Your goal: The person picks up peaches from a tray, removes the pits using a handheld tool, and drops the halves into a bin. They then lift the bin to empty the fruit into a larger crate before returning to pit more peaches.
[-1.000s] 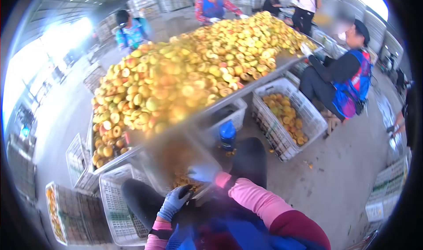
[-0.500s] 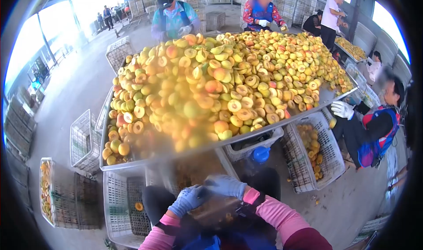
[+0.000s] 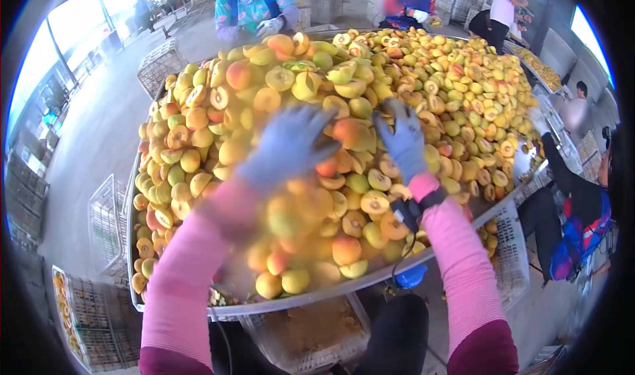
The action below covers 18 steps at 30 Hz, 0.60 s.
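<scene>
A large heap of halved yellow-orange fruit [image 3: 374, 203] covers a metal table [image 3: 331, 290]. My left hand [image 3: 288, 140], in a blue-grey glove, reaches onto the middle of the heap with its fingers spread. To its right, my right hand [image 3: 402, 137], gloved alike, lies on the fruit with its fingers apart. Between the two hands sit several reddish fruit pieces. Neither hand is closed round a piece. A blur covers part of the view near my left hand and the fruit below it.
Below the table's near edge stands a crate [image 3: 311, 338] beside a blue object [image 3: 411, 276]. Crates stand at the left [image 3: 99, 315]. Two people work across the table; another person [image 3: 562, 209] sits at the right, an arm reaching to the fruit.
Both my hands have moved up and forward from near my lap onto the heap, and their fingers have spread. The view has shifted closer over the table.
</scene>
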Tool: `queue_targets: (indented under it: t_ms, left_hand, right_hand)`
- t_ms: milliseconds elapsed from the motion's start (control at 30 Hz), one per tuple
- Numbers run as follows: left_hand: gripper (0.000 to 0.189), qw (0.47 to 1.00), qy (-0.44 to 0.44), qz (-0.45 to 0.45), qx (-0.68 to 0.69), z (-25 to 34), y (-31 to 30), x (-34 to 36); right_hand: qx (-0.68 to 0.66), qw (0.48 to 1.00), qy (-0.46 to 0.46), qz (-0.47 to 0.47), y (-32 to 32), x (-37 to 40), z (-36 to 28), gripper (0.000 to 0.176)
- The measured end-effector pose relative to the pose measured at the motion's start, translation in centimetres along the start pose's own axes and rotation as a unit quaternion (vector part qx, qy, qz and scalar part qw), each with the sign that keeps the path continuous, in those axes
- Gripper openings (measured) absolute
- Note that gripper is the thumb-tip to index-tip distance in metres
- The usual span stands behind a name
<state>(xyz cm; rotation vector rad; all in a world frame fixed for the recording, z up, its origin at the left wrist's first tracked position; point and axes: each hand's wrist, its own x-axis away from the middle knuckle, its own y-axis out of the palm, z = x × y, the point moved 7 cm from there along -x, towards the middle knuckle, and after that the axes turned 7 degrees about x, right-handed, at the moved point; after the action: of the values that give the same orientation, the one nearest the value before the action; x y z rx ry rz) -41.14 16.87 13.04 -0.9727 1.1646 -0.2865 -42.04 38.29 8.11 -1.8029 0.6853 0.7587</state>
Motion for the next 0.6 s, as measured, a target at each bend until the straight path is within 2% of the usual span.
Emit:
queue_targets:
  t_ms: [33,100,133,167,233,267,367,433,500,567,600]
  left_hand:
    - [0.053,0.999,0.007,0.035,-0.006,-2.0,0.5,-2.8]
    - [0.056,0.997,-0.020,0.067,-0.042,-7.0,2.7,-7.4]
    - [0.058,0.991,-0.102,0.036,-0.079,-10.2,5.1,-8.8]
    - [0.060,0.976,-0.185,0.004,-0.114,-12.9,7.4,-9.2]
    - [0.063,0.961,-0.247,-0.072,-0.101,-14.2,9.6,-9.2]
    - [0.064,0.970,-0.221,-0.051,-0.090,-14.0,10.1,-8.7]
    - [0.062,0.959,-0.246,-0.139,-0.025,-15.0,10.5,-8.2]
    - [0.058,0.962,-0.243,-0.128,0.003,-15.1,10.5,-6.8]
    - [0.054,0.956,-0.243,-0.080,0.143,-14.5,8.6,-3.5]
    - [0.046,0.949,-0.273,-0.113,0.105,-14.3,7.0,-0.6]
    - [0.043,0.952,-0.274,-0.108,0.085,-14.1,6.3,1.0]
  right_hand:
    - [0.023,0.999,0.024,0.012,2.7,-1.5,2.7,0.038]
    - [0.154,0.984,-0.088,0.016,7.3,-4.3,6.7,0.040]
    - [0.188,0.975,-0.120,-0.008,10.4,-5.8,8.7,0.042]
    - [0.134,0.989,-0.023,-0.059,11.9,-6.8,9.7,0.042]
    - [0.026,0.970,0.176,-0.167,13.3,-7.5,10.4,0.044]
    - [-0.043,0.964,0.193,-0.179,14.2,-7.8,10.6,0.044]
    - [-0.241,0.952,0.133,-0.138,15.8,-7.0,10.7,0.043]
    - [-0.184,0.963,0.141,-0.135,12.9,-6.3,6.7,0.039]
    - [-0.127,0.974,0.122,-0.145,11.8,-5.4,4.6,0.037]
    - [-0.133,0.953,0.180,-0.205,11.0,-4.1,1.3,0.035]
    - [-0.178,0.963,0.115,-0.165,10.3,-3.8,-0.9,0.034]
